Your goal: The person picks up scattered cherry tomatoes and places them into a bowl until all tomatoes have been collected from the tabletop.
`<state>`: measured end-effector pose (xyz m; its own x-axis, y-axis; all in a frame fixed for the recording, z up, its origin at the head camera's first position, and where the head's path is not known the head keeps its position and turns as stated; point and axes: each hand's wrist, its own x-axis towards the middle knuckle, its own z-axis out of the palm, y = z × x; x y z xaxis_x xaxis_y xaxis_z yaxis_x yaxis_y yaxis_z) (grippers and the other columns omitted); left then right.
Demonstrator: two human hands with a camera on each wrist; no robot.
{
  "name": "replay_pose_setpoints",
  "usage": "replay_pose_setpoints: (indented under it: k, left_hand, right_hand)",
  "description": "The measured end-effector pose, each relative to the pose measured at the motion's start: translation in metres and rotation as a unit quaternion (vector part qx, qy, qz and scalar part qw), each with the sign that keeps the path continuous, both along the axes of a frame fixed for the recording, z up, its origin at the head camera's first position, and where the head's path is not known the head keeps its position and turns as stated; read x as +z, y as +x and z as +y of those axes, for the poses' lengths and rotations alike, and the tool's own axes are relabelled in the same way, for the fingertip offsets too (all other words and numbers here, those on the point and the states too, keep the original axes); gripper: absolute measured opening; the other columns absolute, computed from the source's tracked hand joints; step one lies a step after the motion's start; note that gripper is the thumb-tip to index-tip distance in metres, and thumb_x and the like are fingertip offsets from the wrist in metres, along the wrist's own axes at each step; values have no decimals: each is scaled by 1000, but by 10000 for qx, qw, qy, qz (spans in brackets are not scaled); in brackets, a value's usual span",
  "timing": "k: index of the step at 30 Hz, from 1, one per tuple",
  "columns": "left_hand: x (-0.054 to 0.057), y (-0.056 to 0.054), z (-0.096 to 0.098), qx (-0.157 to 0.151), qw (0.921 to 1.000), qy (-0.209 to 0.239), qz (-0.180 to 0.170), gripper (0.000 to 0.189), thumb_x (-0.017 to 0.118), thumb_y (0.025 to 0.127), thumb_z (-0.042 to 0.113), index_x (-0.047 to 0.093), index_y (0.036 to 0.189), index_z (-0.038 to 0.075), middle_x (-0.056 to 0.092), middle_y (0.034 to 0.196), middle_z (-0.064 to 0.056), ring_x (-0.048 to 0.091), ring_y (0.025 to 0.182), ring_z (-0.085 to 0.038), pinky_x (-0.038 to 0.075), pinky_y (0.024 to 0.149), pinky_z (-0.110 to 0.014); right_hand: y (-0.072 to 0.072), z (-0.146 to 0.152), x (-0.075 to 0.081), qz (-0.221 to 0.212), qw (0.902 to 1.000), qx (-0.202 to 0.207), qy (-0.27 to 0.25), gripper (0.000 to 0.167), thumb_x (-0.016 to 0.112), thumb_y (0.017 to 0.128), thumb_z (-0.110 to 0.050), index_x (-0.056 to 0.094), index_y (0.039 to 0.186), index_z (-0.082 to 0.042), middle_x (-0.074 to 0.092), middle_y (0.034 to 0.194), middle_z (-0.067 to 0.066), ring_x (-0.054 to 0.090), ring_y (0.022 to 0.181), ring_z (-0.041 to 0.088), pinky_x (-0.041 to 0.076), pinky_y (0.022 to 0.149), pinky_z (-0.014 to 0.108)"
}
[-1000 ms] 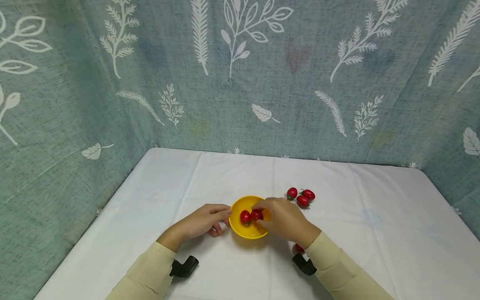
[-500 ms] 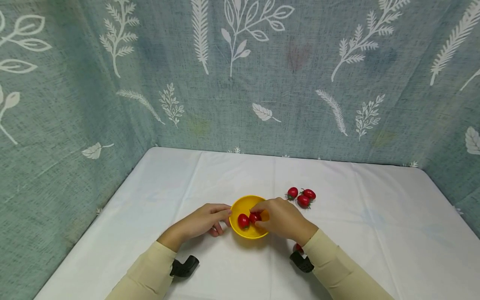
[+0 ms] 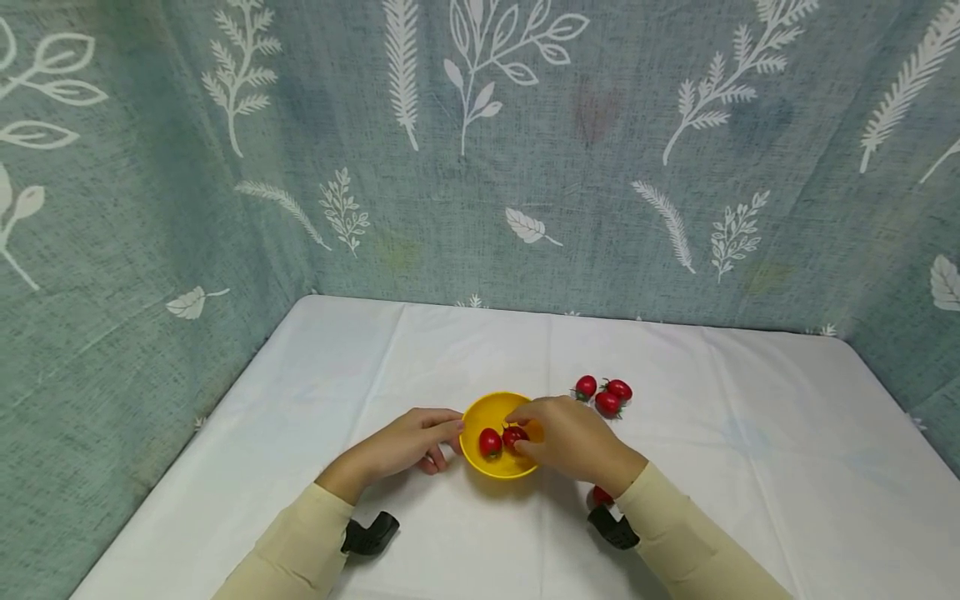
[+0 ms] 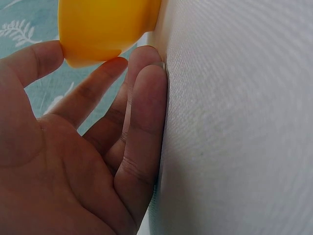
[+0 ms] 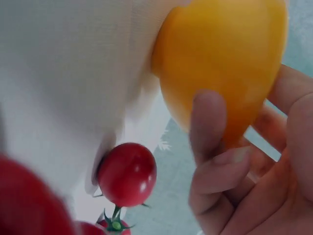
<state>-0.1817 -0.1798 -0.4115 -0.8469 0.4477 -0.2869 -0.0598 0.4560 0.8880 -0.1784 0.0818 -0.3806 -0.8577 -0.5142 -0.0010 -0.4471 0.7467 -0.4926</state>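
Note:
A yellow bowl (image 3: 480, 408) stands on the white-covered table with two red cherry tomatoes inside. My left hand (image 3: 411, 439) holds the bowl's left rim; in the left wrist view the thumb and index fingertips meet the bowl (image 4: 105, 29), with the other fingers beside the cloth. My right hand (image 3: 573, 437) reaches over the right rim, thumb and index finger curled around the right-hand cherry tomato (image 3: 513, 438). The other cherry tomato (image 3: 491, 443) lies just to its left. In the right wrist view the remaining fingers are by the bowl's outer wall (image 5: 220, 54).
Three cherry tomatoes (image 3: 608, 404) lie together behind and right of the bowl. Another cherry tomato (image 3: 601, 496) sits partly hidden under my right wrist. A patterned grey-green curtain (image 3: 450, 208) borders the white tabletop (image 3: 360, 358) at the back and sides.
The right hand moves slightly left, then back right, inside the bowl. Both tomatoes there shift a little with it, and green stem now shows on the right-hand one. The left hand stays put.

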Motion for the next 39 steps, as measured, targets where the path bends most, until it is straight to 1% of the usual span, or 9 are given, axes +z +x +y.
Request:
replay_pose_setpoints:
  k: [8, 10, 12, 14, 17, 19, 20, 29, 39]
  left_hand:
    - [-1, 0, 0, -21, 10000, -2, 28, 46, 50, 104, 38, 57, 139, 7, 67, 104, -10, 62, 72, -16, 56, 70, -30]
    - [-3, -1, -1, 8, 10000, -31, 19, 46, 50, 104, 38, 57, 138, 8, 67, 103, -9, 62, 72, -17, 56, 70, -29]
    - [-5, -1, -2, 15, 10000, -53, 23, 47, 51, 103, 38, 57, 138, 8, 68, 102, -7, 62, 72, -17, 56, 70, -29]
    - [-6, -2, -2, 33, 10000, -71, 16, 47, 51, 103, 39, 58, 138, 8, 67, 101, -6, 63, 72, -17, 56, 70, -28]
    - [-6, -2, -3, 52, 9999, -89, 8, 46, 51, 103, 40, 58, 137, 9, 67, 101, -6, 63, 72, -17, 56, 70, -28]
    - [-6, -2, -3, 42, 9999, -92, 5, 47, 51, 103, 40, 58, 137, 9, 67, 101, -6, 63, 72, -17, 56, 70, -28]
    - [-6, -2, -3, 42, 9999, -93, -1, 46, 51, 103, 40, 58, 137, 9, 67, 101, -6, 62, 72, -17, 56, 69, -27]
    - [-6, -2, -1, 35, 10000, -87, -19, 47, 51, 103, 39, 58, 137, 8, 67, 101, -6, 63, 72, -16, 56, 69, -27]
    - [-6, -3, -2, 68, 9999, -73, -65, 47, 52, 103, 39, 57, 138, 7, 67, 101, -6, 63, 72, -17, 56, 69, -28]
  right_hand:
    - [17, 24, 8, 582, 9970, -252, -445, 29, 79, 86, -20, 75, 114, -17, 74, 108, -5, 67, 103, 17, 57, 89, 34]
    - [19, 30, 8, 747, 9961, -236, -398, 29, 79, 85, -19, 75, 114, -17, 74, 108, -5, 68, 98, 16, 57, 84, 31]
    - [22, 36, 8, 849, 9955, -268, -337, 29, 79, 85, -18, 75, 114, -19, 74, 108, -5, 65, 82, 11, 56, 75, 26]
    - [24, 40, 7, 897, 9949, -364, -283, 29, 80, 84, -19, 75, 113, -20, 74, 108, -7, 64, 82, 10, 56, 76, 27]
    - [26, 44, 7, 886, 9944, -526, -244, 29, 81, 84, -21, 76, 112, -21, 73, 110, -8, 66, 90, 12, 57, 82, 33]
    - [26, 46, 6, 888, 9940, -600, -230, 29, 82, 83, -21, 76, 111, -20, 73, 111, -9, 67, 108, 18, 56, 92, 41]
    - [26, 47, 5, 870, 9940, -619, -222, 29, 82, 83, -21, 76, 111, -19, 73, 111, -8, 66, 110, 19, 56, 92, 42]
    - [20, 50, 1, 548, 9943, -912, -72, 32, 81, 84, -19, 75, 115, -18, 72, 116, -3, 65, 110, 22, 57, 90, 43]
    - [8, 48, -7, 505, 9955, -802, 41, 33, 81, 83, -21, 75, 115, -16, 73, 116, -1, 65, 113, 24, 54, 95, 46]
